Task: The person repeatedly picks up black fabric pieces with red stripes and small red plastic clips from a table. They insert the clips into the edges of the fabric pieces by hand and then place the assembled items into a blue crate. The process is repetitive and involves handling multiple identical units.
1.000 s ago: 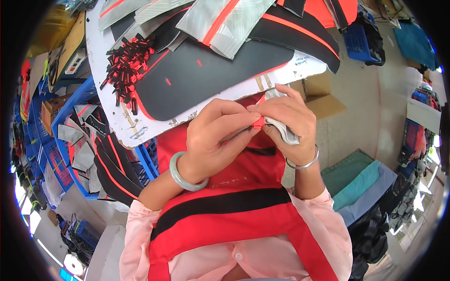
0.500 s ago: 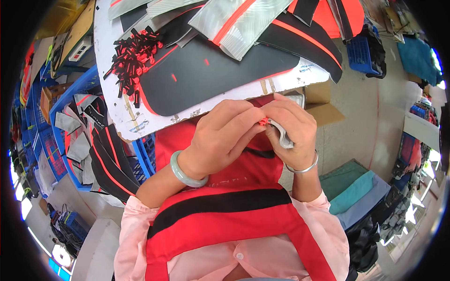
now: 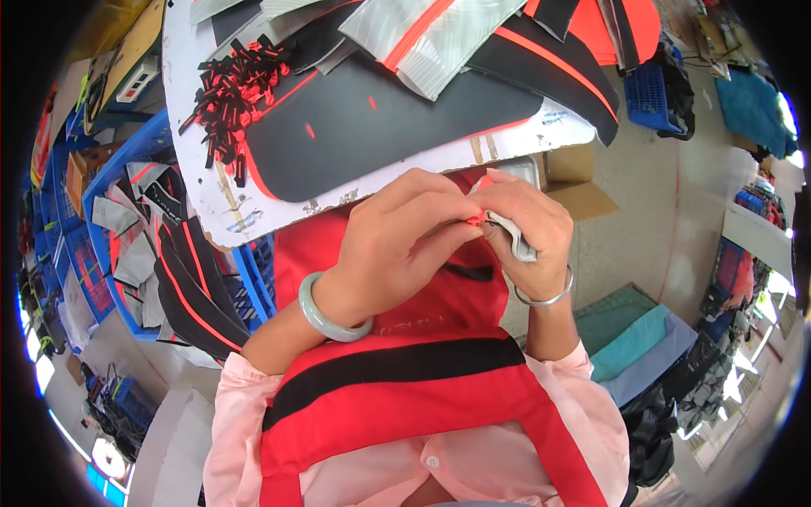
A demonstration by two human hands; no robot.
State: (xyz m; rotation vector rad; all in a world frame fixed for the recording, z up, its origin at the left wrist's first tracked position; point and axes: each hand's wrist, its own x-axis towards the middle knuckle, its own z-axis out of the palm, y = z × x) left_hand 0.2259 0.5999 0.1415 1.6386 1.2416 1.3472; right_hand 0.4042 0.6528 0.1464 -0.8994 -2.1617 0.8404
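My left hand (image 3: pixel 397 232) and my right hand (image 3: pixel 532 218) meet in front of my red apron (image 3: pixel 389 389), just off the table's near edge. Between the left thumb and index finger sits a small orange-red piece (image 3: pixel 476 219), which looks like a zipper pull. My right hand is closed on a folded light grey strip (image 3: pixel 517 243) whose end curls below the fingers. The fingertips of both hands touch around the orange-red piece, hiding most of it. At the table's left lies a heap of small black and orange-red zipper pulls (image 3: pixel 236 101).
The white table (image 3: pixel 405 182) carries a black panel with orange edging (image 3: pixel 372 127) and light grey strips with orange stripes (image 3: pixel 422 38). Left of it, a blue crate (image 3: pixel 127 313) holds black and grey pieces. An open cardboard box (image 3: pixel 583 194) stands beyond my right hand.
Both hands stay together with the same pieces. My left hand's fingers have shifted slightly, and a little orange-red now shows above the right fingertips.
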